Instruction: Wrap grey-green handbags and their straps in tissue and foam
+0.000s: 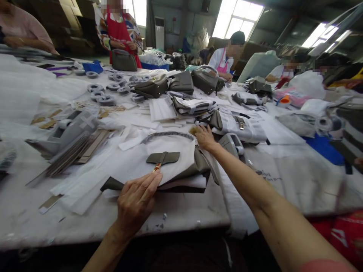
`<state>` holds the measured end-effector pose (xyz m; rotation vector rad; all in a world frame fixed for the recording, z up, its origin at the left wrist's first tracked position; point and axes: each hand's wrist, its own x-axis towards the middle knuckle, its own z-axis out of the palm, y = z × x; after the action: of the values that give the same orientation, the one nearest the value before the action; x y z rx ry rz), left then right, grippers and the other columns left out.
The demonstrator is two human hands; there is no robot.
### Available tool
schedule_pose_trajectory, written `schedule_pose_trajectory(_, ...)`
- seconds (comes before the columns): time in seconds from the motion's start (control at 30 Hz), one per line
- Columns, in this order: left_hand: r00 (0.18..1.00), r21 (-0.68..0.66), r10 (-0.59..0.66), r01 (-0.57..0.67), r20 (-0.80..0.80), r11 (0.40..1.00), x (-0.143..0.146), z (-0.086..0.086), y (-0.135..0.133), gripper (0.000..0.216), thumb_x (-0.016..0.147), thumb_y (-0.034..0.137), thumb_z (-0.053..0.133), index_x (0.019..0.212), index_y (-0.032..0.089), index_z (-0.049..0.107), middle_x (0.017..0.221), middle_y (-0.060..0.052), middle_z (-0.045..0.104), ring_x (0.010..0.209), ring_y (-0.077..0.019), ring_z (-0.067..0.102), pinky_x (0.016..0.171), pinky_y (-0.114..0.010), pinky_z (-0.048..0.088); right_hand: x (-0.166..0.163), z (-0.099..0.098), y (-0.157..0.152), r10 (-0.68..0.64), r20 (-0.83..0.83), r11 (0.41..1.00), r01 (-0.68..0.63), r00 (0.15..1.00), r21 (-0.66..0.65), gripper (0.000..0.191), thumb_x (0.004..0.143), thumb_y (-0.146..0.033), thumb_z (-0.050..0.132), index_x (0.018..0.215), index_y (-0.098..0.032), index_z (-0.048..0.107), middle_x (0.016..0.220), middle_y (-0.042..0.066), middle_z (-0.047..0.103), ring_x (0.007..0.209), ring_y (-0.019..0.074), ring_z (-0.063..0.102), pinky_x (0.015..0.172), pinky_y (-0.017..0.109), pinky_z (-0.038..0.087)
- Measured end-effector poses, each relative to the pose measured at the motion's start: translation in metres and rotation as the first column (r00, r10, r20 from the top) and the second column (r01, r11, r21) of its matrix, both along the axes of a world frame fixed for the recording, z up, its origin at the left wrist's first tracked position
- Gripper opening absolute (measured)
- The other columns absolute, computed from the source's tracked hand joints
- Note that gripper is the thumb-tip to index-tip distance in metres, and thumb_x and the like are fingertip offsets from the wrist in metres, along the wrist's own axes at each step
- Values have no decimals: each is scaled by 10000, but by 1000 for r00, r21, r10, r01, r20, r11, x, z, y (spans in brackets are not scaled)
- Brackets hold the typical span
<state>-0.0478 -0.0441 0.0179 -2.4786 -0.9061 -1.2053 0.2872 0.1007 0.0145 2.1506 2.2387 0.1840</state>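
A dark olive handbag [198, 162] wrapped in white paper lies in front of me, with a curved wrapped handle and a flap strap [167, 157] carrying a gold clasp [157, 167]. My left hand [138, 196] is closed at the bag's near side, fingertips at the clasp and thumb hidden. Beyond the bag, my right hand [205, 138] reaches out with fingers apart. Its fingertips touch or nearly touch a small fuzzy yellow-brown piece [194, 130]; I see no clear grip. Another paper-wrapped handbag [241, 126] with a gold clasp lies just beyond that hand.
Grey tape rolls [106, 99] and several olive bags [181, 82] fill the far table. Stacked card strips [70, 153] and a grey tape dispenser [76, 126] lie left. Another tape dispenser [231, 145] sits by my right forearm. Co-workers [120, 34] are across the table.
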Motion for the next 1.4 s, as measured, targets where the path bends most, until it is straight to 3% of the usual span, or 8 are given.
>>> schedule_pose_trajectory(0.17,998,3,52,-52,19,999,-2,-1,2,574,830,26,583,1367,216,516,1168,-78,721,992,-216,702,863,-341,480,10,24,-43,81,-205,982,-43,975,183,262,892,-268,609,1123,-188,704,1323,132,616,1187,273,585,1027,430,431)
schedule_pose_trajectory(0.33,995,13,86,-87,55,996,-3,-1,3,564,829,63,632,1361,213,521,1141,-87,724,949,-232,704,851,-342,485,13,45,-152,116,-380,959,-4,918,282,187,890,-317,637,741,-208,665,780,26,674,721,174,641,706,297,499)
schedule_pose_trajectory(0.43,992,31,109,-111,59,993,-3,-2,4,558,826,66,640,1353,204,519,1113,-89,729,924,-236,704,841,-341,484,12,30,-213,62,-372,954,54,926,295,221,891,-393,641,759,-216,619,764,28,645,658,181,621,642,312,511)
schedule_pose_trajectory(0.53,989,43,135,-138,59,990,-2,-1,4,560,827,86,645,1357,209,513,1092,-84,732,908,-239,702,821,-338,483,15,-3,-244,70,-316,926,57,946,374,238,945,-374,551,1056,-187,647,1054,125,680,946,263,673,806,407,563)
schedule_pose_trajectory(0.73,986,43,153,-157,72,987,0,1,2,573,826,108,608,1377,221,496,1078,-80,733,890,-243,702,795,-346,490,25,-46,-250,161,-240,871,-24,957,490,262,972,-241,477,1090,-220,710,1142,116,722,1137,284,652,1002,544,507)
schedule_pose_trajectory(0.97,981,29,176,-179,82,984,0,-1,3,461,846,132,600,1298,191,534,1033,-88,736,884,-235,697,785,-344,490,-13,-9,-246,268,-478,815,68,836,576,160,932,-264,600,994,-240,746,1080,91,746,1071,255,682,1005,510,516)
schedule_pose_trajectory(1.17,979,11,181,-183,88,983,1,1,2,432,866,146,608,1287,191,523,1046,-88,738,899,-238,696,784,-350,482,-62,-8,-248,379,-628,923,-325,680,204,124,874,-323,685,938,-261,771,1141,58,734,1123,258,662,1016,475,513)
schedule_pose_trajectory(1.4,977,-22,180,-179,110,984,0,2,2,395,895,172,593,1282,193,517,1076,-85,731,915,-230,690,795,-346,469,-47,-1,-219,73,-811,973,136,581,186,270,927,-419,577,1017,-226,745,1059,77,750,1015,250,694,925,417,542)
